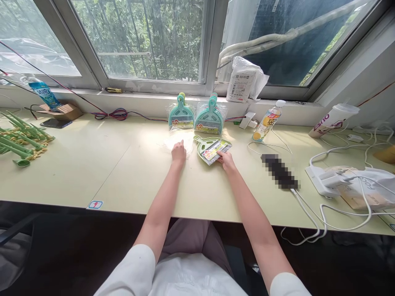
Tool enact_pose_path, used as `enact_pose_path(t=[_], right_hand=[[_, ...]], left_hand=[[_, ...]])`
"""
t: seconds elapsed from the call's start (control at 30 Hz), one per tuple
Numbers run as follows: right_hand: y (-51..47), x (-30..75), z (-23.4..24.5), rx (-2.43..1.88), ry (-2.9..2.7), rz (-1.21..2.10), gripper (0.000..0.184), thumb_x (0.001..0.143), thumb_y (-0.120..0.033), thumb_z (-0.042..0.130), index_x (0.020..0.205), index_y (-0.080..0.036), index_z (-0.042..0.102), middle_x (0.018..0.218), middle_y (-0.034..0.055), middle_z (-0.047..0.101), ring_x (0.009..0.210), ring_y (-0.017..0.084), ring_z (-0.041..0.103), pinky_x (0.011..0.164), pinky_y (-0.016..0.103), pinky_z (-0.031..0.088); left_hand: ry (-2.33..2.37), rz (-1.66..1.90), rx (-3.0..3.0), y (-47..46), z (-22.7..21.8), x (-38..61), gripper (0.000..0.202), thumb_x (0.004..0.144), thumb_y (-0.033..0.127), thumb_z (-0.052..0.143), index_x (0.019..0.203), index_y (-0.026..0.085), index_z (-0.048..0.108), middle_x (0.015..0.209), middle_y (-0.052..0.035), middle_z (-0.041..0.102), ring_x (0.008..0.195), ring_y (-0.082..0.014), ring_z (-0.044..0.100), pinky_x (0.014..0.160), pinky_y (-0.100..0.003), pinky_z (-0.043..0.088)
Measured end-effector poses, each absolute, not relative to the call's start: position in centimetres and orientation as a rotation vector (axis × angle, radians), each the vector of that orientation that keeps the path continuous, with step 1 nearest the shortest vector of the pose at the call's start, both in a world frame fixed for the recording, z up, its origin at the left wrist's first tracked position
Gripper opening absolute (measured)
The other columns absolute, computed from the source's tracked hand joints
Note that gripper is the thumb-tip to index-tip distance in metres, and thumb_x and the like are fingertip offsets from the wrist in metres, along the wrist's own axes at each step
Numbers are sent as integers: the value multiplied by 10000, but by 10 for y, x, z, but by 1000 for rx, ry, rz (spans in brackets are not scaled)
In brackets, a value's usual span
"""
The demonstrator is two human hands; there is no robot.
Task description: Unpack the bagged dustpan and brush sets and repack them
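Note:
A small green dustpan and brush set [211, 149] with a colourful label lies on the pale yellow table [129, 176]. My right hand [226, 160] pinches its near right edge. My left hand [178, 153] rests knuckles up, fingers curled, on a clear plastic bag [173, 143] lying flat to the left of the set. Behind them, two bagged teal dustpan sets [181, 113] [210, 116] lean upright against the windowsill.
Green plastic parts [21, 139] are piled at the far left, near a phone [56, 123] and a cardboard box [63, 110]. To the right stand a drink bottle [267, 122], a tipped cup [333, 119], a white power strip [327, 182] and loose white cables [339, 218].

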State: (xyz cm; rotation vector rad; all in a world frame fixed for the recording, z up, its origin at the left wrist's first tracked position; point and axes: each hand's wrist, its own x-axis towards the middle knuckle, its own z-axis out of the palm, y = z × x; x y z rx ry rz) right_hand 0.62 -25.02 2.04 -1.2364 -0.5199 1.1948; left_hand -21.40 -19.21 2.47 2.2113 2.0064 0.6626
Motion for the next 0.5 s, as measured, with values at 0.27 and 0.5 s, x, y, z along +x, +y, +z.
enact_pose_path(t=[0.27, 0.5], right_hand=[[-252, 10, 24, -1251, -542, 1218, 89, 815, -53, 604, 810, -133, 643, 738, 39, 738, 721, 160, 715, 705, 291, 627], [-257, 5, 28, -1215, -788, 1387, 94, 794, -71, 649, 848, -122, 706, 858, 82, 771, 739, 186, 734, 730, 313, 622]], left_hand=[[2025, 678, 2146, -191, 26, -215, 437, 914, 97, 411, 1279, 202, 627, 1184, -112, 677, 1101, -253, 611, 950, -353, 469], [1883, 987, 2079, -194, 28, -215, 462, 926, 135, 389, 1337, 214, 585, 1263, -95, 646, 1162, -277, 583, 977, -381, 451]])
